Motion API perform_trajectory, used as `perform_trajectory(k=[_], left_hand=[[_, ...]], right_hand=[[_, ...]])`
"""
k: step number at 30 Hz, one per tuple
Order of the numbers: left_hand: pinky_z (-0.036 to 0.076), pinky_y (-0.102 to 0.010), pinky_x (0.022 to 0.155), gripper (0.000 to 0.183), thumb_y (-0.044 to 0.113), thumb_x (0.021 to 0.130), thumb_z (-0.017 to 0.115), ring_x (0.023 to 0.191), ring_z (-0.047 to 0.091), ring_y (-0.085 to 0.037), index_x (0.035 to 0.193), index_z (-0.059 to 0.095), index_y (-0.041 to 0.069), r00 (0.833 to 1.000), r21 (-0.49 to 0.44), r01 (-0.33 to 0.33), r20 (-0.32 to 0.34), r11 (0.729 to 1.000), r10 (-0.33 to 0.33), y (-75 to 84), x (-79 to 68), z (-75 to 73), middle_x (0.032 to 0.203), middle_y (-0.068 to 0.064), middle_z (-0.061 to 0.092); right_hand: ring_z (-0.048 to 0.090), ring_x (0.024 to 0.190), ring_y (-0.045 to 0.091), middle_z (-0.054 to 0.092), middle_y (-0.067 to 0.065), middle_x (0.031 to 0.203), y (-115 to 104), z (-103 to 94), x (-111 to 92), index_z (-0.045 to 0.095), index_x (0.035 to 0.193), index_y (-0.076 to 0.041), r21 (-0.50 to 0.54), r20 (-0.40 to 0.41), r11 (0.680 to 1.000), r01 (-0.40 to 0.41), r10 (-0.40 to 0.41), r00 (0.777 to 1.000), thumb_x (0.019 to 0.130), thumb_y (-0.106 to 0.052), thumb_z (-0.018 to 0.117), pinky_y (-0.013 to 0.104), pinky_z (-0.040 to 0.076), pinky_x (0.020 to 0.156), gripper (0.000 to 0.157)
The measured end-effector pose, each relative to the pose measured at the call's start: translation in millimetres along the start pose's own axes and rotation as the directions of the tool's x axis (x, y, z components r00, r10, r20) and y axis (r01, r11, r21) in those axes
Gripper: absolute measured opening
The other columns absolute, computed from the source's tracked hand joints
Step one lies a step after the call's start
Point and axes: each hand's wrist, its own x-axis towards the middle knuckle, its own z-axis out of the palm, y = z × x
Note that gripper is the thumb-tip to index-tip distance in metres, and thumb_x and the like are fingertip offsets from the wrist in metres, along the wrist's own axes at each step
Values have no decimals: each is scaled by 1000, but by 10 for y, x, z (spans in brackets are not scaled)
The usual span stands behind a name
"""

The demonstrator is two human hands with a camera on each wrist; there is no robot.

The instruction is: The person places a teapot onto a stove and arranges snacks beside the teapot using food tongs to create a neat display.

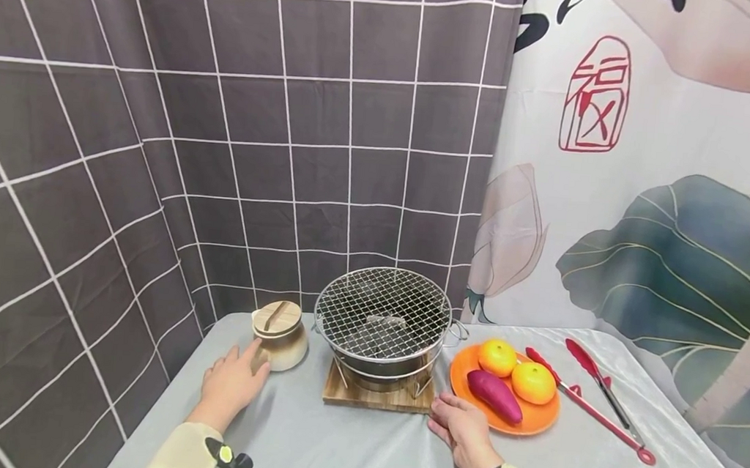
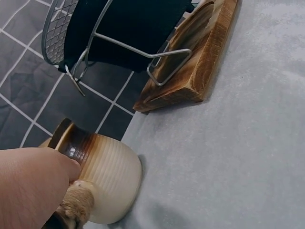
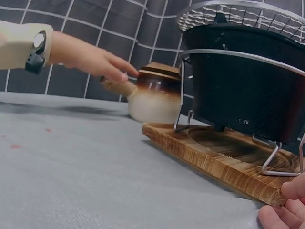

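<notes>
A small lidded clay pot (image 1: 286,348), cream below and brown at the neck, stands on the left of the table. Its side handle (image 2: 78,202) is wrapped in twine. Fairly straight fingers of my left hand (image 1: 231,383) reach over this handle toward the pot; firm contact cannot be told. My right hand (image 1: 462,430) pinches the near right corner of a wooden board (image 1: 375,398), thumb above and fingers lower. On the board stands a black round stove (image 3: 238,81) in a wire stand, topped by a mesh grill rack (image 1: 382,312).
Right of the board lies an orange plate (image 1: 541,423) with two mandarins (image 1: 533,383) and a purple sweet potato (image 1: 494,395). Red-handled tongs (image 1: 599,413) lie beyond it. Grey checked cloth (image 1: 318,112) hangs behind and to the left of the table (image 1: 331,451).
</notes>
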Motion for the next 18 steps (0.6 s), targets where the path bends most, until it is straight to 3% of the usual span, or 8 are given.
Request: perform_trajectory(k=[5,11,18], left_hand=[[34,-75,103,62,42,101,48,129,42,-61,151,43,4,1000,-20,12,4,1000,-12,-33,65,19,145,-38,41],[46,-72,93,62,41,101,50,123,50,-57,148,44,1,1000,-67,18,24,998,-17,-82,112,4,140,-35,49],[49,-69,90,62,40,99,55,121,53,-55,147,46,2,1000,-60,5,8,998,-5,-94,137,40,138,-33,53]], right_hand=[[68,82,15,70,9,101,2,-14,5,43,141,19,-6,18,1000,-4,4,1000,93,5,65,36,63,76,54],[68,82,15,69,11,104,13,-9,1,43,140,19,-15,30,1000,8,-8,1000,93,4,64,36,63,76,54],[68,82,15,69,12,106,15,-36,5,45,140,17,-20,23,1000,-9,10,1000,93,4,64,35,63,76,53]])
